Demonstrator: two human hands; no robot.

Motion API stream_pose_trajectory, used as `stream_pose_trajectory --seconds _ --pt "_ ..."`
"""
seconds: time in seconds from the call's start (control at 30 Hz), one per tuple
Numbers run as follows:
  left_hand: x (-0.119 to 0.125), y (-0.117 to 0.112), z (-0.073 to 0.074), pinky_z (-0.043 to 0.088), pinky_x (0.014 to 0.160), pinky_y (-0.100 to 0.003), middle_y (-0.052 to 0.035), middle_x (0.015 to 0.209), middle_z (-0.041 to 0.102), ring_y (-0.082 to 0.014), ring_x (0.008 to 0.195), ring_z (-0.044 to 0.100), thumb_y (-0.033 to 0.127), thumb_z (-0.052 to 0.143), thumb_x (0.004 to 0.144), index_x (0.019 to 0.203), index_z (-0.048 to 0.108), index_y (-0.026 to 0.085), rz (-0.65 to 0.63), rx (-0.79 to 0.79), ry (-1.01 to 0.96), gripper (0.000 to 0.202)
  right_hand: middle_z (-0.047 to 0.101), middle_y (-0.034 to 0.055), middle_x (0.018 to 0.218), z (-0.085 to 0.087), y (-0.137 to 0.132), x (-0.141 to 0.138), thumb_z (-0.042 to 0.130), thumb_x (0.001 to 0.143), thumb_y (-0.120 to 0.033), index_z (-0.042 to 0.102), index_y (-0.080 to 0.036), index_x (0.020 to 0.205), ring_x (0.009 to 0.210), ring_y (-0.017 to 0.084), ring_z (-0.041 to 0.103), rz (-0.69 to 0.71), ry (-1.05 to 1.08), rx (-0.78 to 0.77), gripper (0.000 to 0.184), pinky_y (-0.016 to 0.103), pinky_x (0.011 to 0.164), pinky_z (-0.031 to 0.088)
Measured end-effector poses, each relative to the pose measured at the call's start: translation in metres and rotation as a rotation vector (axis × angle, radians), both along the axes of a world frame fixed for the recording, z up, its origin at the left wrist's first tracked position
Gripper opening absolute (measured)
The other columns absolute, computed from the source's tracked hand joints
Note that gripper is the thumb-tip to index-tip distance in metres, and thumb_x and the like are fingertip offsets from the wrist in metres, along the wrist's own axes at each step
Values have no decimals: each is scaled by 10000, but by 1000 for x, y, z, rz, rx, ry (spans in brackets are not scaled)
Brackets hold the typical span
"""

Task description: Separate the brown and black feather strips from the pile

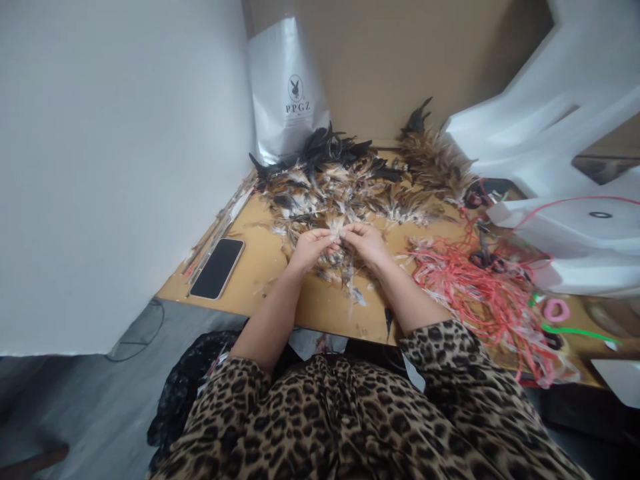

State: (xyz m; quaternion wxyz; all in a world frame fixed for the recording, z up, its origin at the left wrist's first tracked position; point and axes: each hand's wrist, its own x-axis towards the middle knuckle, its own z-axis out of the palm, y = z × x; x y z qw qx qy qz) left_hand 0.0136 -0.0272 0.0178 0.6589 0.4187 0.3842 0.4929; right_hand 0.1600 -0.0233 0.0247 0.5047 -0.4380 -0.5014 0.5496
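Note:
My left hand point(311, 245) and my right hand point(367, 241) meet over the middle of a wooden table point(260, 280). Both are closed in a pinch on a small pale feather point(336, 229) held between their fingertips. Just beyond them lies a large heap of brown, white and black feathers point(340, 180). Loose feathers point(350, 283) lie scattered under my wrists.
A black phone point(217, 268) lies on the table's left side beside thin sticks point(215, 230). A tangle of red strips point(480, 287) covers the right side, with a pink ring point(557, 310). A white bag point(287, 93) stands at the back; white foam sheets point(565, 153) at the right.

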Motion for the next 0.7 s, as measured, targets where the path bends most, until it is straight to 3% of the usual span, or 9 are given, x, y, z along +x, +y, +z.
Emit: stream_pose_trajectory --seconds 0.2,0.47,0.7 --pt "-1 0 -1 441 528 -178 -36 672 648 -70 544 581 242 732 553 782 599 94 -34 -23 7 303 618 -6 619 5 -4 -1 681 585 -364 620 -158 699 546 90 514 -29 -128 64 243 237 579 411" --pt "-2 0 -3 428 502 -191 -18 622 629 -64 498 543 273 732 544 767 600 96 -51 41 70 314 602 -12 566 -1 2 2 732 525 -359 608 -150 696 473 67 478 122 43 -106 298 202 475 361" --pt "-3 0 -3 445 501 -203 -30 633 635 -79 514 555 306 712 576 756 625 100 -82 102 168 287 584 -17 531 1 0 1 738 525 -386 625 -151 658 450 61 456 68 32 -90 292 197 446 345"
